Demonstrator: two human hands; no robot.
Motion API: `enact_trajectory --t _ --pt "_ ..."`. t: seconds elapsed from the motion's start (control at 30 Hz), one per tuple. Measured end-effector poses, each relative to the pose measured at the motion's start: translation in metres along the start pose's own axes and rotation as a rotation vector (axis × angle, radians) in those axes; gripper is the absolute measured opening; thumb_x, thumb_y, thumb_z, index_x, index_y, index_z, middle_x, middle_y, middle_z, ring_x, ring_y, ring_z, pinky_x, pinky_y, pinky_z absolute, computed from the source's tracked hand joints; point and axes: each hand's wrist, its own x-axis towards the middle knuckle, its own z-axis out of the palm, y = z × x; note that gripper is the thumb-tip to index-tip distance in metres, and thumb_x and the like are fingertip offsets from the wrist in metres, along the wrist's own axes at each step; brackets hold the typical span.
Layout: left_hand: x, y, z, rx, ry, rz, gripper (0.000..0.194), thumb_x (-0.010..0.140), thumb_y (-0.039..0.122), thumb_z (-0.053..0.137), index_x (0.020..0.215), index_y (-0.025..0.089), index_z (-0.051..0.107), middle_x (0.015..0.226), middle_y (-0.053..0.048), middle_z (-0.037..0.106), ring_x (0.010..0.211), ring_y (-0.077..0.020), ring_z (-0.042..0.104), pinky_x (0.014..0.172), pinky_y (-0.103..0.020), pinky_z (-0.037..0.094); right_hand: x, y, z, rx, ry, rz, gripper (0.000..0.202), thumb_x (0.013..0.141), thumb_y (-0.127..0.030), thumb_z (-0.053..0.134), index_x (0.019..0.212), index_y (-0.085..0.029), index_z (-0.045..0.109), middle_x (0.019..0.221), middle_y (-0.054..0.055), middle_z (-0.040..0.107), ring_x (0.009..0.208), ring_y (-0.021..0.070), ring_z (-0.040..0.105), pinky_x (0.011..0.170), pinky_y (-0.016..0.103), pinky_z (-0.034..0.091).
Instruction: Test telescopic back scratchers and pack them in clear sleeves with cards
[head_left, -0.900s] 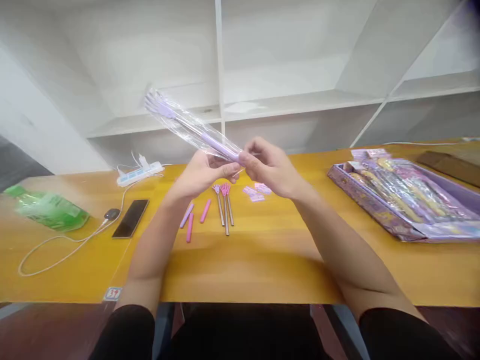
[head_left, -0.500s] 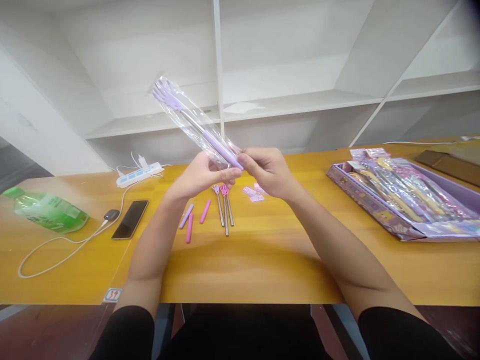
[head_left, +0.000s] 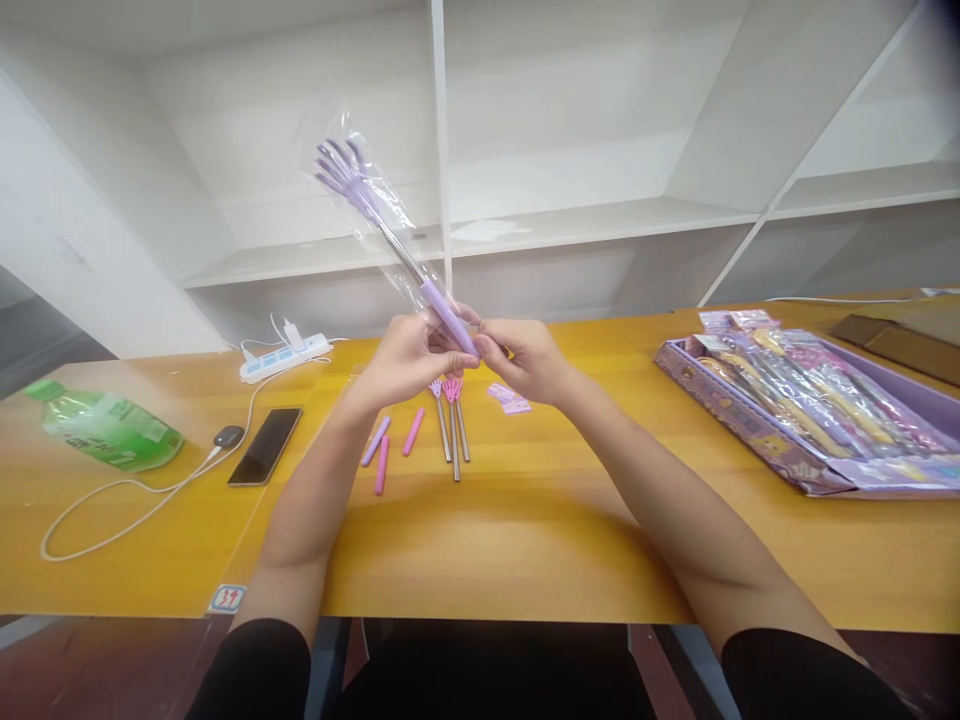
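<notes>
Scratcher (head_left: 403,253), in a clear sleeve (head_left: 391,205), slants up and away from the left hand (head_left: 411,358), which is closed around its handle (head_left: 448,318); the right hand (head_left: 521,358) pinches at the handle's lower end. Expect low weight, a stiff shaft (head_left: 397,245) and a soft, slippery sleeve; take hold by the handle, since the tines (head_left: 343,168) beyond the left hand may flex. Handle surface behind the left hand is hidden; the sleeve's lower end between both hands is hard to make out

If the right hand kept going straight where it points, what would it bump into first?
The right hand would probably meet the purple handle in the left hand first; it may already be touching.
</notes>
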Motion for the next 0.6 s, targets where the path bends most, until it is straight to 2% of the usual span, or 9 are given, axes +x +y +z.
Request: enact_trajectory --t 0.13,0.3,0.43,0.53,0.6 --pt "0.000 0.001 -0.001 0.053 0.006 0.001 0.043 0.082 0.022 0.092 0.122 0.017 0.079 0.085 -0.003 0.083 0.076 -0.0185 0.081 0.069 -0.028 0.065 -0.004 0.006 0.002 0.058 -0.053 0.078 0.051 0.123 -0.046 0.043 0.083 -0.021 0.060 0.070 -0.002 0.059 0.063 0.0101 0.051 0.064 0.023 0.040" --pt "0.000 0.003 -0.002 0.067 -0.015 -0.001 0.041 0.085 0.023 0.091 0.123 0.016 0.079 0.092 -0.006 0.085 0.082 -0.0199 0.083 0.071 -0.028 0.067 -0.007 0.009 0.004 0.156 -0.060 0.136 0.053 0.123 -0.051 0.043 0.086 -0.020 0.064 0.077 0.001 0.070 0.068 0.0113 0.058 0.069 0.024 0.045" --pt "-0.001 0.002 -0.003 0.039 -0.072 0.020 0.041 0.089 0.026 0.090 0.127 0.016 0.077 0.102 -0.008 0.087 0.081 -0.0186 0.083 0.076 -0.029 0.069 -0.007 0.012 0.003 0.170 -0.016 0.152 0.056 0.120 -0.056 0.048 0.079 -0.021 0.060 0.067 -0.002 0.058 0.062 0.0109 0.047 0.064 0.026 0.039" --pt "-0.001 0.001 -0.003 0.051 -0.093 0.057 0.036 0.091 0.027 0.090 0.123 0.016 0.078 0.098 -0.007 0.085 0.078 -0.0178 0.082 0.075 -0.029 0.070 -0.007 0.013 0.002 0.185 -0.015 0.143 0.057 0.119 -0.055 0.050 0.074 -0.021 0.053 0.064 -0.004 0.046 0.059 0.0097 0.039 0.059 0.025 0.033" --pt "-0.001 0.000 -0.003 0.044 -0.098 0.069 0.035 0.091 0.029 0.091 0.121 0.016 0.079 0.096 -0.006 0.085 0.076 -0.0177 0.081 0.074 -0.029 0.070 -0.007 0.012 0.001 0.203 -0.018 0.128 0.056 0.120 -0.053 0.051 0.074 -0.021 0.052 0.065 -0.005 0.046 0.058 0.0091 0.039 0.059 0.025 0.033"
